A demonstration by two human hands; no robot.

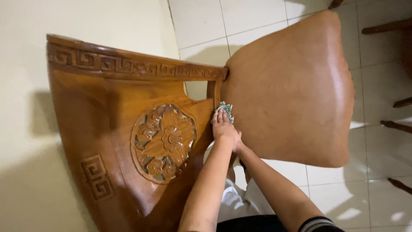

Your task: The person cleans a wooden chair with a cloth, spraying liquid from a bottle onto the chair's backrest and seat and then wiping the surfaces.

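Hands meet at the crease where the chair's back joins its seat. We press our left hand (pixel 223 129) flat on a small crumpled cloth (pixel 225 109), fingers together, pinning it against the wood just where the carved backrest (pixel 124 129) touches the tan leather seat (pixel 292 90). Our right hand (pixel 237 144) sits close behind, partly hidden under the left wrist, so we cannot tell whether it grips anything or only braces. Both arms reach in from the near edge, crossing slightly, which lets us bear down on one tight corner. The backrest, with its round flower carving (pixel 163 141), stands to the left against a pale wall (pixel 25 107); the seat spreads to the right over the white tiled floor (pixel 257 21). More chair legs (pixel 397 124) show at the far right.
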